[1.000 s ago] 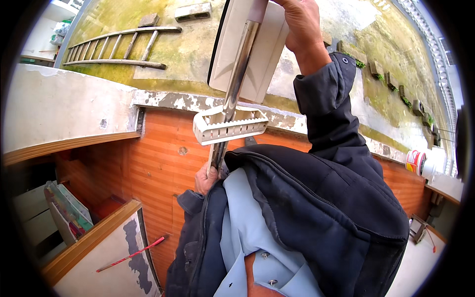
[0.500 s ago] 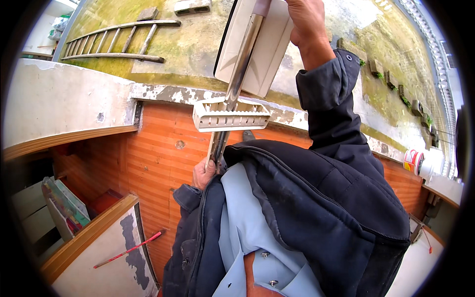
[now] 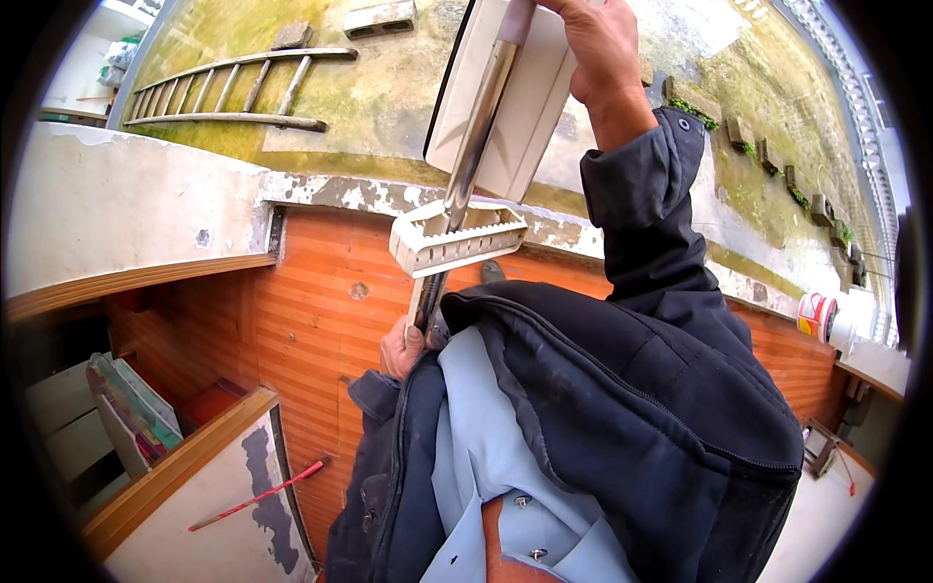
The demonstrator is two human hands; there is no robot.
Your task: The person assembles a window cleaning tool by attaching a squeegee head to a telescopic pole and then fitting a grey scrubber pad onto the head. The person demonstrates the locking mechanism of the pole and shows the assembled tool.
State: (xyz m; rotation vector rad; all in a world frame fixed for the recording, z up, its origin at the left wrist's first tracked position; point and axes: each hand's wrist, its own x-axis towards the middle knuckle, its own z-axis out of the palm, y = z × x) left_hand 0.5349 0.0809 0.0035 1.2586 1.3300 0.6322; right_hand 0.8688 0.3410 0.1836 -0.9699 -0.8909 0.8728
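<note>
Nearest: dark jacket over a light blue shirt fills the lower middle. Left hand [image 3: 401, 347] sits just above the jacket's collar edge, fingers wrapped round the lower end of the metal pole [image 3: 465, 185]. The pole runs up and right through a white slotted plastic bracket [image 3: 457, 238] to a flat white panel [image 3: 510, 92] at the top edge of view. Right hand [image 3: 601, 49] is raised, closed on the panel's upper right edge.

Versus half a second ago: same grips on both hands, pole and panel at nearly the same tilt; only a slight shift in framing.

Lower left: wooden-edged ledge [image 3: 170, 471] with a red stick [image 3: 258, 496] lying on its white top. Behind it a dark recess holds upright flat boards or books [image 3: 131, 408]; contents otherwise unclear.

Farther: orange slatted wall [image 3: 311, 321], then a peeling concrete parapet [image 3: 126, 209]. On its right end stands a red and white can [image 3: 816, 316]. Beyond, on the mossy ground, a ladder [image 3: 233, 87] lies flat near a concrete block [image 3: 379, 17].
</note>
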